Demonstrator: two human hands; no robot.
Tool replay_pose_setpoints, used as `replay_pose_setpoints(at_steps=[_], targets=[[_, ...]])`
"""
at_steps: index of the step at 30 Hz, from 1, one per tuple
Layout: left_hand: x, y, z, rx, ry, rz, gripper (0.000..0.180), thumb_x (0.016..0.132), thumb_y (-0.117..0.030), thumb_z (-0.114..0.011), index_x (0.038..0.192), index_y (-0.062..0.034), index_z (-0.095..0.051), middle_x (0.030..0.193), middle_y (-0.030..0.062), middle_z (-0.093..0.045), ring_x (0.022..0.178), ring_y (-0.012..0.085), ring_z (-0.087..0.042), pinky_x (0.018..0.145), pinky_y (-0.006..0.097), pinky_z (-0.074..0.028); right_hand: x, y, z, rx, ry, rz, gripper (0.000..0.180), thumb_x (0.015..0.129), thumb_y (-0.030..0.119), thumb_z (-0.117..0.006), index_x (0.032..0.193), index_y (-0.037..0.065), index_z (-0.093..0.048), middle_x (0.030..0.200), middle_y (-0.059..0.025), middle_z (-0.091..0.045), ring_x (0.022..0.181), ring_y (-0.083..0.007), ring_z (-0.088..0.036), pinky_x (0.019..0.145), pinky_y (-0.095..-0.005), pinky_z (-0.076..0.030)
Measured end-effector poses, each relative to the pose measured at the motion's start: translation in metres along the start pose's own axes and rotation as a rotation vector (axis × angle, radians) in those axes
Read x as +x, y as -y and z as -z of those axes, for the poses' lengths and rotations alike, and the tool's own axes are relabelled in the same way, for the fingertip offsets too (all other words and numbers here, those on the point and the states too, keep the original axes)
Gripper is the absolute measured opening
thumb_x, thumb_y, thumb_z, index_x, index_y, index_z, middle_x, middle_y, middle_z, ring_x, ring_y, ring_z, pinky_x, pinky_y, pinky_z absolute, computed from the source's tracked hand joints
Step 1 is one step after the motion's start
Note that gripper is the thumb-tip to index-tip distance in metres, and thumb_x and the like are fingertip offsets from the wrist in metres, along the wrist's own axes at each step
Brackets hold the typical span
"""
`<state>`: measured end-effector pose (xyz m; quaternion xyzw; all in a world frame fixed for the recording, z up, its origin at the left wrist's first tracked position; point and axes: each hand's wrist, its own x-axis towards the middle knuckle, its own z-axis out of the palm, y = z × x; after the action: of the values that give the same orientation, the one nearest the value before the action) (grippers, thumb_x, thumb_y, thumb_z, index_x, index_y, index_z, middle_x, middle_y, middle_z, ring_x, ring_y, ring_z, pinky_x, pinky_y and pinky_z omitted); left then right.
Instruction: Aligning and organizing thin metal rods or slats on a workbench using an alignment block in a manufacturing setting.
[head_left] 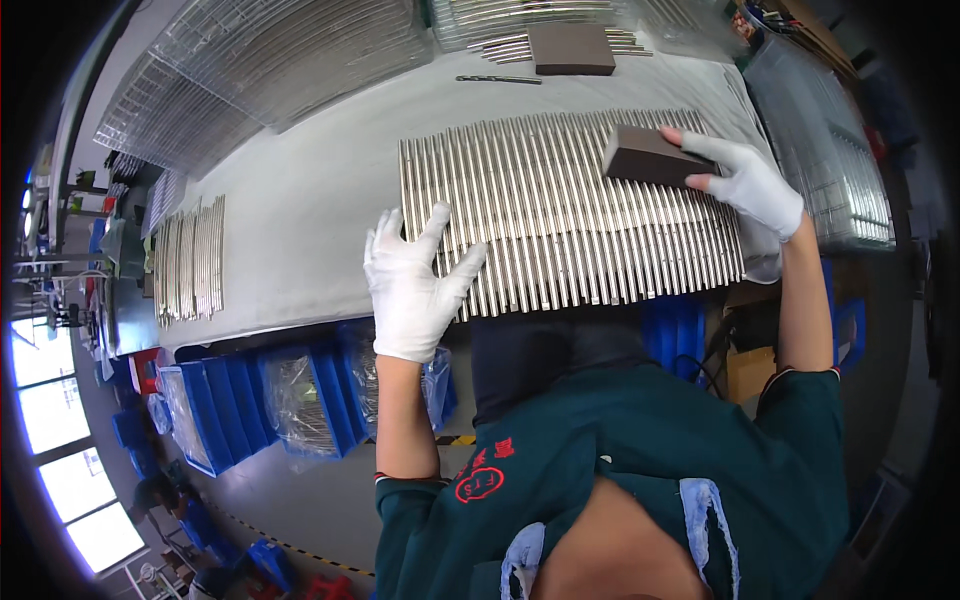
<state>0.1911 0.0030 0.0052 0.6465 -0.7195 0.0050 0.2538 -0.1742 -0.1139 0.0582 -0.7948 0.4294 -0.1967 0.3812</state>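
Many thin shiny metal rods (pixel 560 220) lie side by side in a wide row along the near edge of the table. My left hand (pixel 415 285), in a white glove, rests at the row's left end with its fingers spread over the rods. In my right hand (pixel 748 180), gloved with bare thumb and fingertip showing, is a brown rectangular block (pixel 655 158). The hand grips the block by its right end, and the block sits over the upper right part of the row. Whether its underside presses on the rods is hidden.
A second brown block (pixel 570 48) lies on more rods at the far side, beside a dark drill bit (pixel 498 79). A smaller rod group (pixel 190 258) is at left. Clear plastic trays (pixel 290 60) stand at the back; blue bins (pixel 215 415) are below the table edge.
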Motion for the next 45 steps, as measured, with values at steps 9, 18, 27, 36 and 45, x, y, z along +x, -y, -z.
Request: replay_pose_setpoints(at_steps=[9,18,27,36,45], targets=[[-0.003,0.003,-0.004,0.073,-0.002,0.042,0.064,0.078,-0.048,-0.075,0.123,-0.0031,-0.064,0.117,0.039,-0.055,0.114,0.0512,-0.053,0.098,0.054,-0.043,0.033,0.019,-0.016,-0.259,0.066,0.194,0.061,0.084,0.006,-0.07,0.139,0.028,-0.055,0.123,-0.0101,-0.067,0.108,-0.0311,-0.066,0.093,-0.0367,-0.053],[0.002,-0.003,0.002,0.103,0.033,0.024,0.063,0.081,-0.041,-0.076,0.127,-0.0016,-0.061,0.119,0.039,-0.055,0.114,0.0496,-0.055,0.097,0.051,-0.045,0.058,0.042,-0.051,-0.421,0.109,0.204,0.062,0.084,0.01,-0.07,0.14,0.032,-0.053,0.125,-0.0094,-0.065,0.105,-0.0317,-0.066,0.089,-0.0375,-0.054],[0.002,-0.004,-0.001,0.105,0.034,0.049,0.066,0.081,-0.047,-0.074,0.128,-0.0022,-0.061,0.122,0.0404,-0.054,0.118,0.0516,-0.052,0.101,0.053,-0.042,0.048,0.027,-0.042,-0.325,0.024,0.29,0.062,0.088,0.013,-0.068,0.14,0.04,-0.051,0.123,-0.009,-0.066,0.098,-0.0296,-0.069,0.087,-0.0358,-0.055],[-0.001,-0.003,-0.002,0.087,0.025,0.072,0.068,0.08,-0.049,-0.074,0.128,-0.0029,-0.06,0.121,0.0403,-0.054,0.119,0.0531,-0.05,0.103,0.055,-0.04,0.014,0.012,0.008,-0.343,0.04,0.159,0.064,0.085,0.002,-0.068,0.142,0.026,-0.052,0.129,-0.0071,-0.065,0.111,-0.0198,-0.065,0.095,-0.0318,-0.052],[-0.001,-0.004,0.0,0.116,0.06,0.088,0.062,0.083,-0.04,-0.075,0.131,-0.0053,-0.058,0.13,0.0337,-0.051,0.121,0.0456,-0.051,0.103,0.05,-0.041,-0.029,-0.016,0.05,0.05,-0.175,-0.12,0.057,0.092,-0.002,-0.059,0.145,0.018,-0.051,0.138,0.002,-0.057,0.105,-0.0049,-0.056,0.096,-0.022,-0.047]])
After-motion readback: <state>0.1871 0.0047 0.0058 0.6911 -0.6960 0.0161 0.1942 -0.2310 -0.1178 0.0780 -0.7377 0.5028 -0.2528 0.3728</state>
